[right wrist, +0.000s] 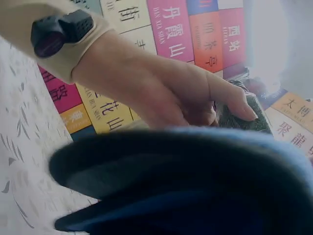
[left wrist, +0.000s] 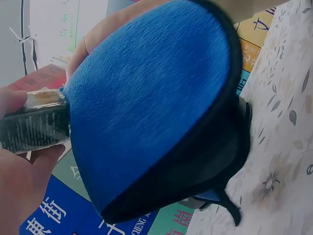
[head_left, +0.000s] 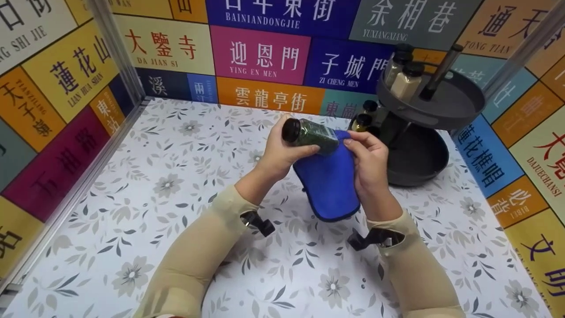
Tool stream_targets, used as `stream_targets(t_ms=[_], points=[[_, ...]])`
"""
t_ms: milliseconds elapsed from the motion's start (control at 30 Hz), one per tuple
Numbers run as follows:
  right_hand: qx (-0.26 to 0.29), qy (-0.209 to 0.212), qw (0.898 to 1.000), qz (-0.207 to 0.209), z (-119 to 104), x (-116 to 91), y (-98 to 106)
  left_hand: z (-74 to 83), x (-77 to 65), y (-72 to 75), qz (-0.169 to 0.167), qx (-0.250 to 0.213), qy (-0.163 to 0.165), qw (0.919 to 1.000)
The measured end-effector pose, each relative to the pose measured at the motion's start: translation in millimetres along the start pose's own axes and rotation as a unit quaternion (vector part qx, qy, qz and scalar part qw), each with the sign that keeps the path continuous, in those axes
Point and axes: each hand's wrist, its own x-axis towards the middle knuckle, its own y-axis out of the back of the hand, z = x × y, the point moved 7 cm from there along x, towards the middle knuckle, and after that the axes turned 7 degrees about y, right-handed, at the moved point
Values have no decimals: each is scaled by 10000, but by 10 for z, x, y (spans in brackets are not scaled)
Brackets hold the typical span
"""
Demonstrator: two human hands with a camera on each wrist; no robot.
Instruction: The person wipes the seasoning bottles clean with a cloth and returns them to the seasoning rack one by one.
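My left hand (head_left: 280, 152) grips a clear spice jar (head_left: 315, 134) with a black lid and dark green contents. The jar lies tilted on its side, its lid toward the left and its base toward my right hand. Between finger and thumb, my right hand (head_left: 370, 161) pinches the top of a blue cloth (head_left: 329, 185) edged in black. The cloth hangs down below the jar, its upper part right at the jar's base. In the left wrist view the blue cloth (left wrist: 151, 93) fills the middle, beside the labelled jar (left wrist: 36, 125).
A dark two-tier round rack (head_left: 432, 99) stands at the back right. Jars with black lids (head_left: 406, 81) sit on its upper tier, and more small jars (head_left: 363, 121) stand at its lower left. Colourful printed panels (head_left: 260, 55) wall in the flower-patterned table (head_left: 176, 145).
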Motion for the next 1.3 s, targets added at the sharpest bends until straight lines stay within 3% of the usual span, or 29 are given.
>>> stream_targets(t_ms=[100, 267, 433, 667, 967, 1100, 1300], points=[[-132, 204, 9997, -27, 14, -27, -28, 17, -18, 0, -7, 176, -106, 9998], [-276, 186, 9982, -496, 37, -47, -99, 92, -12, 29, 77, 323, -372, 9988], [-378, 29, 9980, -509, -24, -32, -63, 171, 11, 19, -242, 653, -712, 9950], [-334, 134, 9993, -65, -70, -68, -8, 141, -46, -25, -594, 832, -523, 9934], [-126, -521, 9941, -945, 15, -35, -92, 136, 30, 60, -246, 502, -542, 9970], [92, -525, 9957, -762, -50, -5, -40, 134, 37, 45, -363, 421, -385, 9977], [41, -429, 9987, -289, 8, 1, -14, 107, 6, -10, -303, 608, -434, 9967]])
